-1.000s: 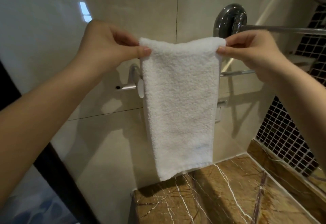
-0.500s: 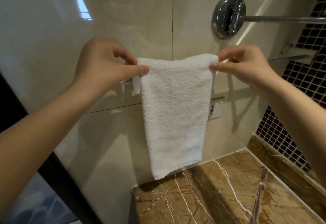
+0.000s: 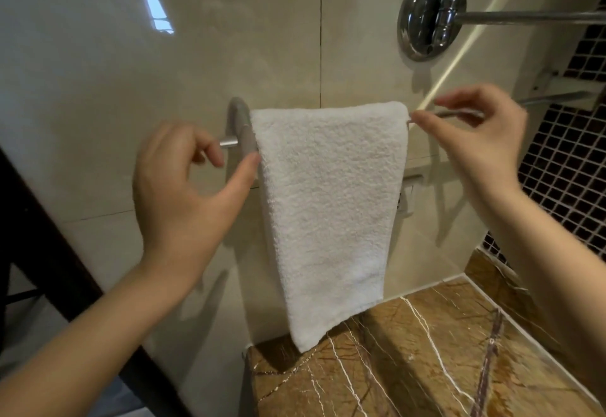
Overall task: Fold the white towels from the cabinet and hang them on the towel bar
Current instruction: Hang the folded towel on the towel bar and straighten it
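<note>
Glossy beige tile (image 3: 98,88) behind nubby white towel (image 3: 328,203) on chrome bar (image 3: 228,141)

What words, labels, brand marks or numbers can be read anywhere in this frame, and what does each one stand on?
None can be read.
White towel: no tag or print on the side that shows.
Towel bar: plain metal, no marking visible.
Round chrome wall mount: reflections only, no engraving visible.
Wall socket: mostly hidden behind the towel; any marking is too small to tell.
</note>
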Tool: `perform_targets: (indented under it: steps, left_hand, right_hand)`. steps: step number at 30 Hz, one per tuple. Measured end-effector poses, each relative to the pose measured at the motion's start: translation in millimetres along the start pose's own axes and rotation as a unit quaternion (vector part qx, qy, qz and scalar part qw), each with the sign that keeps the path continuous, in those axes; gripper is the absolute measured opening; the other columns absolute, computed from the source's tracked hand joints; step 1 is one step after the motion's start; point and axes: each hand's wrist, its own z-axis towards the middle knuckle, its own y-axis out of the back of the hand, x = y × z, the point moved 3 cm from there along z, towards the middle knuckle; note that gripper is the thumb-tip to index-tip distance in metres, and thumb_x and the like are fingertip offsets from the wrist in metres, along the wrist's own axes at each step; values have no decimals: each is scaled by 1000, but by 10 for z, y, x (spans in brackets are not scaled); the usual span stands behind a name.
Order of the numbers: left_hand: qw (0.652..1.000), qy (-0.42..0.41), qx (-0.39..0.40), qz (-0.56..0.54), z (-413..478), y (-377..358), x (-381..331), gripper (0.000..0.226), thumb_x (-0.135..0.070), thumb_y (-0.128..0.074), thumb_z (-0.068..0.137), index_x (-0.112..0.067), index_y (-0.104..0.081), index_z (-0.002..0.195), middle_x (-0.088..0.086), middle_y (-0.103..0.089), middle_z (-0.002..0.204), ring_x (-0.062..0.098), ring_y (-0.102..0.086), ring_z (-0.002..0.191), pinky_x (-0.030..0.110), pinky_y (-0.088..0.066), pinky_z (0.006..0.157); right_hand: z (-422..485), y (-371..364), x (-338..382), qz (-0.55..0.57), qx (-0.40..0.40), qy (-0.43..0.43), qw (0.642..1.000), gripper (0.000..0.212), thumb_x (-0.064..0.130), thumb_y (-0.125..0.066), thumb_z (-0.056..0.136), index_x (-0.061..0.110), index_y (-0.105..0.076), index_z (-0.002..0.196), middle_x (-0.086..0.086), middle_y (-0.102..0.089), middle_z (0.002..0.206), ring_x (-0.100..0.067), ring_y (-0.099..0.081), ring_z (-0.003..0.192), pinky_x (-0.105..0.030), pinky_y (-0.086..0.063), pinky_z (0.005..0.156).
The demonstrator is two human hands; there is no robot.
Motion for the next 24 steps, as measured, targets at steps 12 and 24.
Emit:
perform_targets:
  steps: [12,24]
  left_hand:
    - [938,161,191,-241,-304,-559,231,9,-42,-66,76,-33,-67,78,-18,-69,85,2,-64,85,15,-49,74]
    - [938,192,97,-273,-499,-655,302,12,-29,-73,81,-18,-69,76,-7,-67,73,6,-59,70,20,-49,62]
  right_hand:
    - [-323,-423,-337,240,264,-146,923,32,39,-66,76,15,-70,97,-4,-72,99,-20,-67,92,-31,-54,82]
    - [-426,-498,-477,274,225,-126,926,19,37,-70,74,19,-71,68,8,-69,67,-5,-61,60,-16,-47,53]
